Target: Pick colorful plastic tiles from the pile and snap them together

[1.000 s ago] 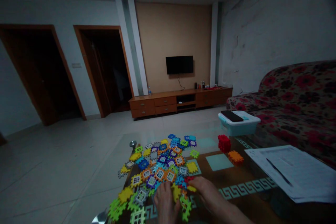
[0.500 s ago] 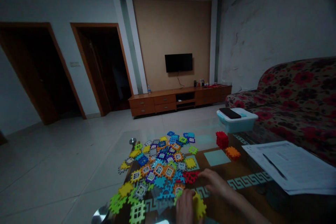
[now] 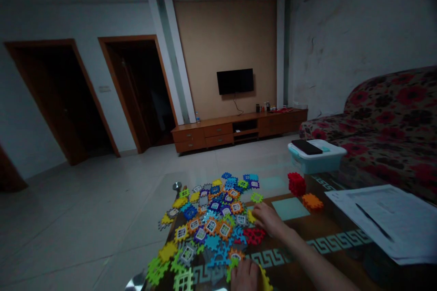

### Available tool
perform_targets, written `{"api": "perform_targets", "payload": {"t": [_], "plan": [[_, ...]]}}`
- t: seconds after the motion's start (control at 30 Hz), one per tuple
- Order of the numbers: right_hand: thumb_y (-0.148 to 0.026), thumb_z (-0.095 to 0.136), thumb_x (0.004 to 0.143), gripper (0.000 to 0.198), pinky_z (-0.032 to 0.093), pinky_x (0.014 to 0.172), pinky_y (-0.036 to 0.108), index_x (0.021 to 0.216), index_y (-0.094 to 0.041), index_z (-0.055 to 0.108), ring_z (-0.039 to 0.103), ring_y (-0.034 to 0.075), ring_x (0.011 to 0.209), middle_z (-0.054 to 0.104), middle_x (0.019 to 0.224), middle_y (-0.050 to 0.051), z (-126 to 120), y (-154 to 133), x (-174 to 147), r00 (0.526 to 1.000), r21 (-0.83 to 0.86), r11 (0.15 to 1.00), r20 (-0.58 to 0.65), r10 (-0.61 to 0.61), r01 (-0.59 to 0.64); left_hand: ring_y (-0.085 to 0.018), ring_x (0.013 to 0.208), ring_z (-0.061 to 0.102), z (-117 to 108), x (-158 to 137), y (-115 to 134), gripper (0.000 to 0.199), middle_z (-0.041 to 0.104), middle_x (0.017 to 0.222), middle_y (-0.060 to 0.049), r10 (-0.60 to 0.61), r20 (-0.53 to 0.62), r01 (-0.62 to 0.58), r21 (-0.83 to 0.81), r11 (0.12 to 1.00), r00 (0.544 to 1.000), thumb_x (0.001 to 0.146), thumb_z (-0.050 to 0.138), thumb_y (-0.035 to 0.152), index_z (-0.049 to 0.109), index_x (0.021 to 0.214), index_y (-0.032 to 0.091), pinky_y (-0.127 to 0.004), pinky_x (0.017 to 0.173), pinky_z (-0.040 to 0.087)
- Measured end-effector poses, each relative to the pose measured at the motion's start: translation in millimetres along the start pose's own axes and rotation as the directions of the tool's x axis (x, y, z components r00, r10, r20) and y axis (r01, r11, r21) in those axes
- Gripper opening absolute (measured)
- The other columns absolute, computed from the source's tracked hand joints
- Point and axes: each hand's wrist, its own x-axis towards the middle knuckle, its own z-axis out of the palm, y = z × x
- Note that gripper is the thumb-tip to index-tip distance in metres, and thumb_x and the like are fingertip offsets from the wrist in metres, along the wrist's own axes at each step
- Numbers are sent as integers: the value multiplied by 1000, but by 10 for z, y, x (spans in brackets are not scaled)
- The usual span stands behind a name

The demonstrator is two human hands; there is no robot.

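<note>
Low at the front edge of the view, my left hand is closed on a yellow interlocking tile, which sticks out on its right side. A light green tile shows just behind those fingers. My right hand reaches across the table, its fingers bent over another yellow tile at the right side of the pile; the hand covers part of that tile. A red tile lies just in front of the right hand. Many toothed tiles in blue, orange, purple, green and grey form the loose pile.
A red block of tiles and an orange stack stand to the right on the glass table. Farther right lie papers with a pen. Beyond is a lidded light-blue bin beside a flowered sofa.
My right hand has moved from beside the red tile, forward to the yellow tile. My left hand stays low with its yellow tile. The whole view has shifted slightly.
</note>
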Motion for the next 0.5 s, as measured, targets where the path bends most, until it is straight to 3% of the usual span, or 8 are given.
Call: {"api": "perform_targets", "payload": {"t": [0.07,0.17,0.27,0.37,0.5], "plan": [[-16,56,85,19,42,93,33,95,-17,71,59,26,107,70,110,12,-3,-18,-26,999,-12,999,-32,37,-38,-27,132,47,-160,-84,-18,54,58,139,-9,-12,1,12,56,998,1000,75,41,5,59,122,21,-45,107,35],[-18,41,94,29,43,85,33,92,-14,70,63,26,96,71,99,14,-35,-43,-65,990,1,994,-86,110,-110,-27,130,48,-421,-232,-46,67,59,137,-8,-41,-3,41,108,993,999,61,53,2,56,125,19,-43,109,33],[-20,38,95,33,43,82,32,89,-16,70,63,25,94,72,97,12,-81,-82,-121,983,28,991,-125,131,-129,-26,128,49,-567,-338,-59,66,61,132,-8,-50,-29,53,103,993,998,60,53,2,57,124,20,-40,109,33],[-21,46,90,25,43,79,30,85,-18,70,62,22,90,73,90,7,-89,-168,-222,994,174,983,-89,68,-52,-28,129,50,-523,-358,-58,72,60,134,-12,-56,-29,58,64,996,998,59,53,1,55,130,15,-39,109,35],[-14,55,75,17,41,61,23,81,-18,71,59,15,68,70,74,1,-38,-322,-395,994,497,865,104,24,-73,-27,129,52,-347,-318,-77,91,56,140,-19,20,-77,-33,-163,986,997,58,57,6,37,146,6,-32,111,36]]}}
